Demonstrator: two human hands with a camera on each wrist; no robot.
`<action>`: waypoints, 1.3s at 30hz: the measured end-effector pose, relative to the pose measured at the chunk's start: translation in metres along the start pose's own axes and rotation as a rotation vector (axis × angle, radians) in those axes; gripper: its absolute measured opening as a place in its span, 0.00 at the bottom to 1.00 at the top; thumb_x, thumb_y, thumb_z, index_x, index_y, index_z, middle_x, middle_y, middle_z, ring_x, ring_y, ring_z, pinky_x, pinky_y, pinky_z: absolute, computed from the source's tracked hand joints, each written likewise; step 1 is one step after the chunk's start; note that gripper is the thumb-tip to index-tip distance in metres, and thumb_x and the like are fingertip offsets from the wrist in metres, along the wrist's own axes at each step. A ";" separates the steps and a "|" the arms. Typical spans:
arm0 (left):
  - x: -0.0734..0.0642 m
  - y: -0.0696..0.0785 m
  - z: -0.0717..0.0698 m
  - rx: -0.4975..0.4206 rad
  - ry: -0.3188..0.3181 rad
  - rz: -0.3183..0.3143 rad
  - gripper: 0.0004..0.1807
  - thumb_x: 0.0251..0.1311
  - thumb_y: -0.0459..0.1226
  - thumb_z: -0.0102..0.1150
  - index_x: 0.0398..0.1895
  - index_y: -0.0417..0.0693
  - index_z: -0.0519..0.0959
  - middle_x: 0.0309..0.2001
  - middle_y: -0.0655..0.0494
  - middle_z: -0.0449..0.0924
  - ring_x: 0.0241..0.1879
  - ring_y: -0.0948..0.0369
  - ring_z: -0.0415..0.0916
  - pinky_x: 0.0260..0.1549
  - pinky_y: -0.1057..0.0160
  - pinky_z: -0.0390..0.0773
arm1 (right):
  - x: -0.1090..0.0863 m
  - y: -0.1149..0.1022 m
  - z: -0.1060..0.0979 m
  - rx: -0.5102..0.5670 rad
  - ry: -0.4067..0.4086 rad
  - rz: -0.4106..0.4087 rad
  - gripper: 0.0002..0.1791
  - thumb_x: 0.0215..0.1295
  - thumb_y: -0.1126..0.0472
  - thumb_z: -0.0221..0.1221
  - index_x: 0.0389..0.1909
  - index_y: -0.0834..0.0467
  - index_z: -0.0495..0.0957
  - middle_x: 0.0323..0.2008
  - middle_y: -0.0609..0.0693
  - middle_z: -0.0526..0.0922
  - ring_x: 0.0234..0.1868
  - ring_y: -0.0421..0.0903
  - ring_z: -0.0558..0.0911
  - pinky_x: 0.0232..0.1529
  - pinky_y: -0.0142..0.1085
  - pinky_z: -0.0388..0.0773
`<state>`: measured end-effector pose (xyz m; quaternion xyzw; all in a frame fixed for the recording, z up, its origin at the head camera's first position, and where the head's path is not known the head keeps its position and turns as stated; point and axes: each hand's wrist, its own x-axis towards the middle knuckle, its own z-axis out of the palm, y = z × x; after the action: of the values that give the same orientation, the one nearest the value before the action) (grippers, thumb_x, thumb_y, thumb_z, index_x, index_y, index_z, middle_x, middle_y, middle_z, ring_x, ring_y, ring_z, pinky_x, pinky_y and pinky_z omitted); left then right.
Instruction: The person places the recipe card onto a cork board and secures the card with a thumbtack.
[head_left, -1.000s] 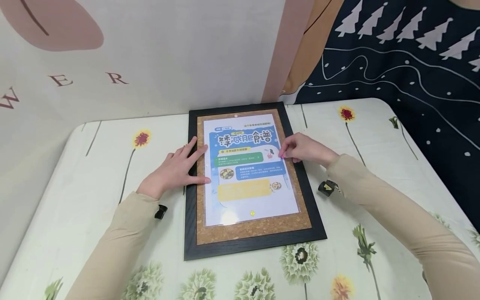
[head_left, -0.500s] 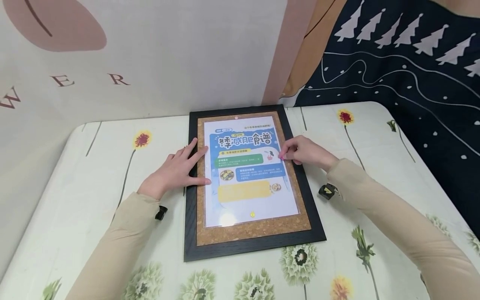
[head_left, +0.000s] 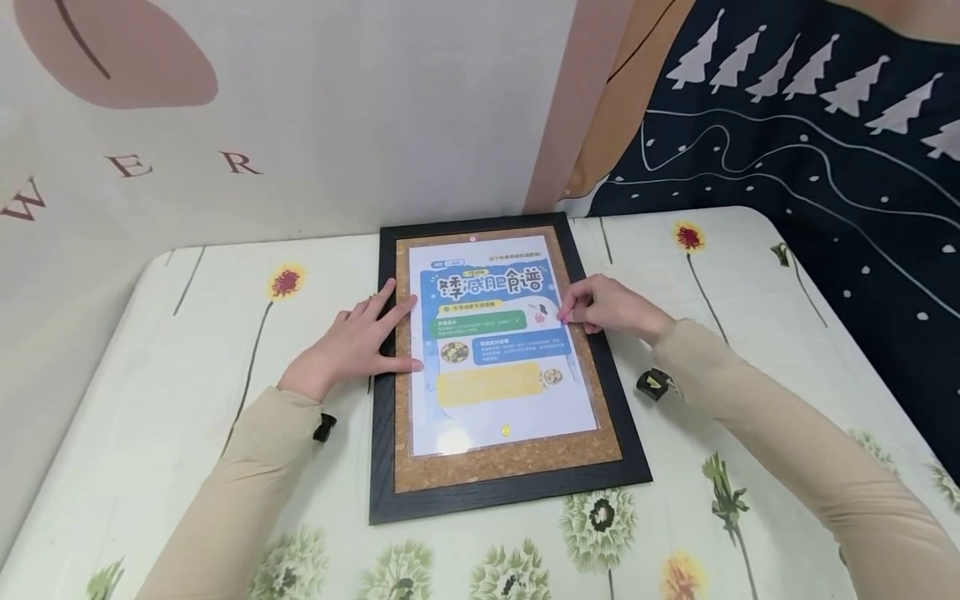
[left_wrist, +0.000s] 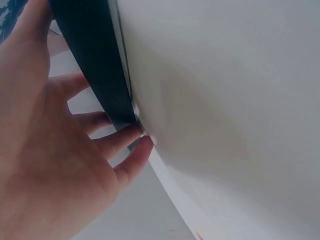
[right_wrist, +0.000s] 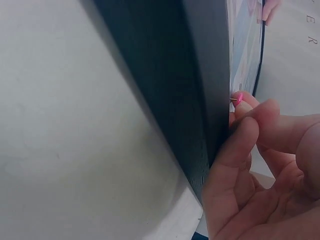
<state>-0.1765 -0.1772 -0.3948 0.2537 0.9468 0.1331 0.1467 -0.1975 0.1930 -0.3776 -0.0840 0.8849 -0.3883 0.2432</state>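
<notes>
A black-framed cork board lies on the table with a printed poster in a glossy sleeve on it. My left hand rests over the board's left side, fingers spread, thumb on the poster's edge; in the left wrist view its fingers lie along the black frame. At the poster's right edge my right hand pinches a pink thumbtack, whose metal point shows against the board. A yellow tack sits low on the poster, and a pale tack sits at its top.
The flower-print cloth covers the table around the board. A pale curtain hangs behind it, and a dark tree-print cloth hangs at the right. A small black device is strapped at the right wrist.
Both hands keep nearly the same places on the board, the right one still pinching the pink thumbtack. The whole head view has shifted slightly.
</notes>
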 end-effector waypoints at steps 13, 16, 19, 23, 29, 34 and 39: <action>0.000 -0.001 0.002 -0.003 0.002 -0.008 0.55 0.54 0.61 0.63 0.77 0.45 0.49 0.76 0.38 0.31 0.69 0.32 0.44 0.60 0.32 0.49 | -0.001 0.001 0.007 -0.019 0.061 0.015 0.07 0.67 0.70 0.55 0.33 0.62 0.81 0.29 0.55 0.76 0.20 0.45 0.70 0.24 0.33 0.64; 0.000 0.000 0.002 -0.002 0.000 -0.010 0.55 0.54 0.61 0.63 0.77 0.45 0.49 0.76 0.38 0.31 0.69 0.32 0.44 0.59 0.31 0.49 | -0.003 0.000 0.009 -0.034 0.084 0.014 0.07 0.67 0.70 0.55 0.32 0.62 0.81 0.28 0.55 0.76 0.20 0.45 0.70 0.24 0.33 0.63; 0.000 0.000 0.002 -0.005 -0.003 -0.008 0.55 0.54 0.61 0.63 0.77 0.44 0.49 0.76 0.37 0.31 0.69 0.32 0.44 0.59 0.31 0.49 | -0.005 0.000 0.011 -0.053 0.100 0.009 0.08 0.67 0.70 0.54 0.32 0.61 0.82 0.29 0.55 0.77 0.21 0.45 0.70 0.23 0.33 0.63; 0.000 0.001 0.002 -0.006 -0.002 -0.009 0.55 0.54 0.61 0.63 0.77 0.44 0.49 0.76 0.38 0.31 0.69 0.32 0.44 0.59 0.31 0.49 | -0.006 -0.001 0.012 -0.053 0.120 0.007 0.08 0.67 0.70 0.54 0.32 0.61 0.81 0.34 0.55 0.78 0.23 0.47 0.71 0.25 0.34 0.64; 0.003 0.002 0.000 -0.004 0.003 -0.002 0.55 0.54 0.60 0.63 0.77 0.44 0.49 0.76 0.37 0.31 0.69 0.32 0.44 0.59 0.32 0.49 | -0.005 -0.001 0.012 -0.040 0.122 0.025 0.08 0.66 0.71 0.53 0.32 0.62 0.80 0.39 0.57 0.79 0.29 0.49 0.73 0.29 0.35 0.68; 0.001 0.002 0.000 -0.004 0.001 -0.001 0.55 0.54 0.61 0.63 0.77 0.44 0.49 0.75 0.37 0.31 0.69 0.32 0.44 0.59 0.31 0.49 | -0.004 0.000 0.010 -0.008 0.092 0.035 0.07 0.66 0.72 0.53 0.33 0.63 0.80 0.37 0.57 0.79 0.27 0.48 0.74 0.30 0.34 0.70; -0.001 0.002 0.003 -0.014 0.004 -0.001 0.55 0.54 0.60 0.64 0.76 0.43 0.50 0.75 0.37 0.32 0.68 0.31 0.45 0.59 0.31 0.50 | -0.005 0.001 0.013 -0.001 0.091 0.004 0.06 0.66 0.72 0.55 0.32 0.63 0.80 0.31 0.56 0.78 0.25 0.47 0.74 0.28 0.34 0.71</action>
<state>-0.1734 -0.1756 -0.3966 0.2519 0.9462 0.1401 0.1468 -0.1868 0.1872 -0.3841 -0.0645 0.8954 -0.3906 0.2035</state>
